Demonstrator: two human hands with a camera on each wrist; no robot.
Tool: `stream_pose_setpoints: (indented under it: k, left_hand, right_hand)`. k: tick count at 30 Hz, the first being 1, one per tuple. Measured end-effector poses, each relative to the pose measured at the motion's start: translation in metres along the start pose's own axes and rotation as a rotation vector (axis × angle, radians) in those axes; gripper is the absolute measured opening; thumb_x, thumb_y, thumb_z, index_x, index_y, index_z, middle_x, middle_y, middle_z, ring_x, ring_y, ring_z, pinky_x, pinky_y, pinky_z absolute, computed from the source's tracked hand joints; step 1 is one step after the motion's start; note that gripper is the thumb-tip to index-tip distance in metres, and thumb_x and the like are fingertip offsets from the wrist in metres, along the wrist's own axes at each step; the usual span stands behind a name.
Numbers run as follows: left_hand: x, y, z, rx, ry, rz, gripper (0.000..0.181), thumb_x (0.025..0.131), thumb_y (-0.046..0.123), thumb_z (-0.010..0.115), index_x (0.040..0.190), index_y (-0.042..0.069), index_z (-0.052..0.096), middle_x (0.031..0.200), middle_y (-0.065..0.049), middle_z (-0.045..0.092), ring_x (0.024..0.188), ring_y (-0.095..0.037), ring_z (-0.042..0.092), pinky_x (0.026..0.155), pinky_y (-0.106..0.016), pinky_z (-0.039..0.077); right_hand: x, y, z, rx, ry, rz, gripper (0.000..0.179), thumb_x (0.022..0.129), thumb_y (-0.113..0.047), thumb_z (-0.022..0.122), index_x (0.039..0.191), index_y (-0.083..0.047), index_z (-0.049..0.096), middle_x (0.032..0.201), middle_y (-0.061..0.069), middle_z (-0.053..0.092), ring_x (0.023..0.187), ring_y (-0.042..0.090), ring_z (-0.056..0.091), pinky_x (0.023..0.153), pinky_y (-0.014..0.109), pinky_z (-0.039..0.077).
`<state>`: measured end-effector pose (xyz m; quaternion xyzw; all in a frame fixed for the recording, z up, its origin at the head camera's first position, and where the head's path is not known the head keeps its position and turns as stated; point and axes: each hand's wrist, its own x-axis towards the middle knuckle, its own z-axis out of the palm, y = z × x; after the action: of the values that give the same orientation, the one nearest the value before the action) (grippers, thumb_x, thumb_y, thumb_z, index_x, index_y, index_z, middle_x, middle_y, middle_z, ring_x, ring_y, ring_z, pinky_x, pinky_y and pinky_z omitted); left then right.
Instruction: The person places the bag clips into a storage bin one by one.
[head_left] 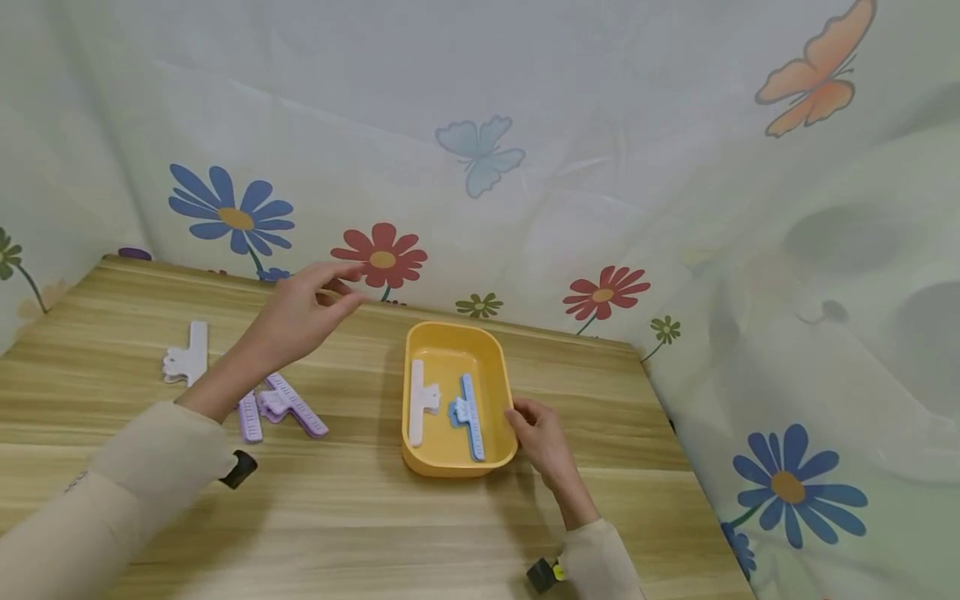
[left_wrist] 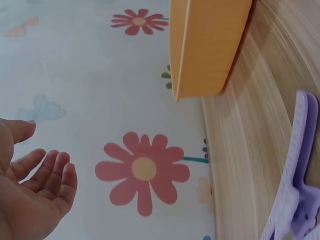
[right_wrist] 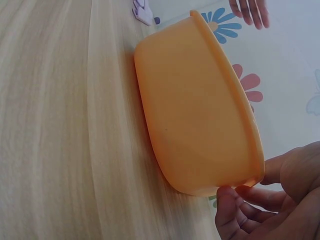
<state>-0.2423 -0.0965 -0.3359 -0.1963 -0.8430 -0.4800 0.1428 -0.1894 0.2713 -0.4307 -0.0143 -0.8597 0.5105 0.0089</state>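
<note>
In the head view a yellow plastic bin [head_left: 457, 468] stands on the table. Inside it lie a white clip [head_left: 417, 404] on the left and a blue clip [head_left: 471, 417] on the right. My right hand [head_left: 542, 437] pinches the bin's right rim, and in the right wrist view the thumb is at the rim with the fingers against the outer wall. My left hand [head_left: 303, 312] is raised left of the bin, its fingers loosely bent and holding nothing. Below that forearm are a white clip [head_left: 197, 346] and two purple clips [head_left: 296, 406], one partly hidden by the arm.
The wooden table [head_left: 360, 533] ends at a fabric wall [head_left: 645, 192] printed with flowers and butterflies, at the back and right. A small purple object [head_left: 135, 253] sits at the table's far left corner.
</note>
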Motion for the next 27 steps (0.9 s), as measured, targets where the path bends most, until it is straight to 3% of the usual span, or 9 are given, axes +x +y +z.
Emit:
stream_pose_setpoints:
  k: [4, 8, 12, 20, 27]
  left_hand:
    - [-0.004, -0.005, -0.014, 0.011, 0.015, -0.036, 0.048, 0.104, 0.019, 0.065, 0.148, 0.003, 0.054, 0.139, -0.019, 0.059, 0.114, -0.035, 0.062, 0.097, -0.055, 0.053]
    - [-0.008, -0.011, -0.029, 0.015, 0.014, -0.079, 0.052, 0.104, 0.024, 0.064, 0.15, 0.003, 0.051, 0.141, -0.018, 0.058, 0.116, -0.034, 0.061, 0.094, -0.026, 0.052]
    - [-0.014, -0.02, -0.042, 0.041, 0.032, -0.076, 0.053, 0.105, 0.024, 0.064, 0.151, 0.003, 0.051, 0.14, -0.02, 0.059, 0.115, -0.035, 0.062, 0.081, -0.004, 0.04]
    - [-0.025, -0.039, -0.064, 0.081, 0.066, -0.099, 0.054, 0.105, 0.031, 0.062, 0.151, 0.005, 0.051, 0.143, -0.02, 0.057, 0.113, -0.027, 0.057, 0.081, 0.0, 0.036]
    - [-0.036, -0.054, -0.083, 0.12, 0.085, -0.146, 0.056, 0.106, 0.036, 0.059, 0.152, 0.006, 0.05, 0.144, -0.02, 0.056, 0.113, -0.034, 0.058, 0.076, -0.001, 0.036]
  right_hand:
    - [0.001, 0.0, 0.0, 0.008, -0.007, 0.006, 0.029, 0.103, -0.01, 0.061, 0.125, 0.008, 0.068, 0.1, 0.02, 0.069, 0.08, 0.02, 0.064, 0.063, 0.024, 0.054]
    - [0.0, 0.0, 0.0, 0.014, -0.005, 0.004, 0.029, 0.103, -0.01, 0.061, 0.125, 0.008, 0.068, 0.1, 0.02, 0.069, 0.081, 0.019, 0.064, 0.064, 0.024, 0.055]
    - [-0.001, 0.0, 0.0, 0.018, -0.002, 0.003, 0.029, 0.103, -0.01, 0.061, 0.124, 0.009, 0.068, 0.1, 0.02, 0.069, 0.08, 0.019, 0.064, 0.063, 0.024, 0.054]
    - [-0.002, -0.001, 0.0, 0.016, -0.004, 0.006, 0.031, 0.104, -0.012, 0.062, 0.126, 0.01, 0.067, 0.101, 0.021, 0.069, 0.081, 0.022, 0.064, 0.062, 0.025, 0.053]
    - [-0.001, 0.0, 0.001, 0.012, -0.003, 0.002, 0.031, 0.104, -0.011, 0.061, 0.126, 0.01, 0.066, 0.101, 0.023, 0.069, 0.082, 0.025, 0.065, 0.062, 0.025, 0.053]
